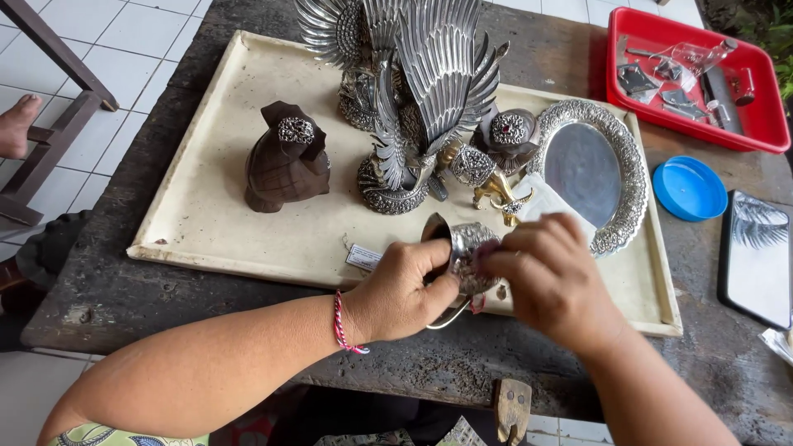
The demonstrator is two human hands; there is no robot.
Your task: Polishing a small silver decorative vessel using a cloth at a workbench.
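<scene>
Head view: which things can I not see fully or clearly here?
- Silver cup: partly covered by left hand and right hand.
- Silver bird figure: top cut by upper edge.
- Red tray: small contents too small to identify.
- Framed picture: cut by right edge.

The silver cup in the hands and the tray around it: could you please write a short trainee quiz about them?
1. True or false: both hands touch the embossed silver cup.
2. Which lies right of the cream tray? A) blue lid B) brown turtle figure C) winged silver bird statue
3. Fill in: the left hand wears a red and white ____ at the wrist.

Key:
1. True; the right hand covers the cup's right side.
2. A; the blue lid lies on the dark table, while the brown turtle figure and the winged silver bird statue stand on the tray.
3. Bracelet.
</scene>
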